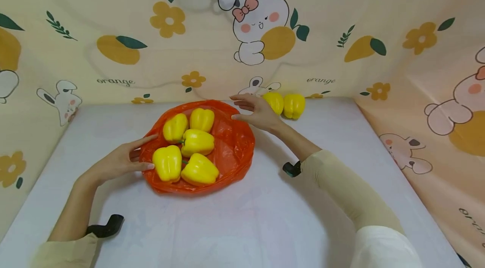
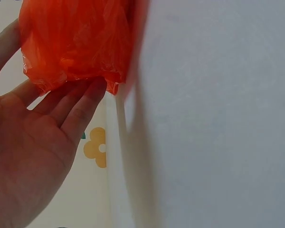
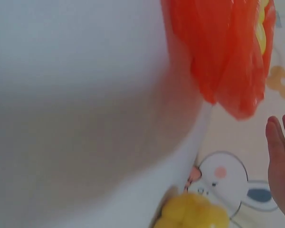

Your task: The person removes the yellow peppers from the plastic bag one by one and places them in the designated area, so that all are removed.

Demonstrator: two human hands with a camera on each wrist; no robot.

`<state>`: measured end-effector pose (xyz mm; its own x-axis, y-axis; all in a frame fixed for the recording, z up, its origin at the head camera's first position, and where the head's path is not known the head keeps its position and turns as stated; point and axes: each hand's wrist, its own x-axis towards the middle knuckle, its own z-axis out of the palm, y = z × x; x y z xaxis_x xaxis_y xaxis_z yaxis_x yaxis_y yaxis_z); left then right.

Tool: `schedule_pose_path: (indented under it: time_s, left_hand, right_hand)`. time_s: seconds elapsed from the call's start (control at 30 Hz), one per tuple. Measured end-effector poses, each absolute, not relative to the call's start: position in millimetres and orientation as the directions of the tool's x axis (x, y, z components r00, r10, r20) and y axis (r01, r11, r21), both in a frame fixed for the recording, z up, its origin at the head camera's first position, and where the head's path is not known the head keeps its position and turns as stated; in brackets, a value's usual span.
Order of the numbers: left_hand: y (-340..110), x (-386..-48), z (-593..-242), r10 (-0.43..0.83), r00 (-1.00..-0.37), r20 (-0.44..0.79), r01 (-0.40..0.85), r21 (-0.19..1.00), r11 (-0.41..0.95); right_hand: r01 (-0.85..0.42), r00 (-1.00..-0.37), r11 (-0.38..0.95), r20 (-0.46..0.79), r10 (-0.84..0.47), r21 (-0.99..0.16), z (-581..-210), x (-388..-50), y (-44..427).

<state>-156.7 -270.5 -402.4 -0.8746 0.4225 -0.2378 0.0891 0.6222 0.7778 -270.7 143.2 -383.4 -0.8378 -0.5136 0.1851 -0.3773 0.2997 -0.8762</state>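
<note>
Red plastic bag (image 1: 233, 146) touches the left grip (image 1: 117, 159), fingers uncurled along its side; right grip (image 1: 261, 112) released, fingers extended by the far-right rim. Bag sits on the white tabletop (image 1: 227, 226) holding five yellow peppers (image 1: 198, 142); two loose peppers (image 1: 294, 106) beyond the right grip. Backdrop cloth (image 1: 212, 55) with rabbits (image 1: 250, 53) reads "orange" (image 1: 115, 81) in dark script, left and right.

You had room along the near side of the worktop (image 1: 242, 230). The red bag (image 1: 236, 150) blocked your middle, two loose peppers (image 1: 294, 106) and patterned cloth (image 1: 322, 6) the far edge.
</note>
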Motion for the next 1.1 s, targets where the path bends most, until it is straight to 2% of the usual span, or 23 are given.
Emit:
schedule_pose_path:
  time_s: [0.1, 0.4, 0.8, 1.1]
  left_hand:
    - [-270, -155, -403, 0.42, -0.878, -0.229, 0.092, 0.781, 0.618]
    - [-269, -155, -407, 0.408, -0.879, -0.246, 0.076, 0.773, 0.63]
    - [-271, -156, -404, 0.405, -0.88, -0.249, 0.082, 0.76, 0.645]
    - [-272, -153, -402, 0.408, -0.881, -0.238, 0.092, 0.761, 0.642]
  right_hand:
    - [-0.381, -0.828, 0.288, 0.186, -0.528, -0.878, -387, -272, 132]
    - [-0.39, -0.813, 0.374, 0.124, -0.568, -0.842, -397, -264, 109]
    - [-0.325, -0.831, 0.495, -0.007, -0.557, -0.806, -407, -267, 87]
    - [-0.344, -0.833, 0.566, -0.034, -0.552, -0.749, -417, -272, 72]
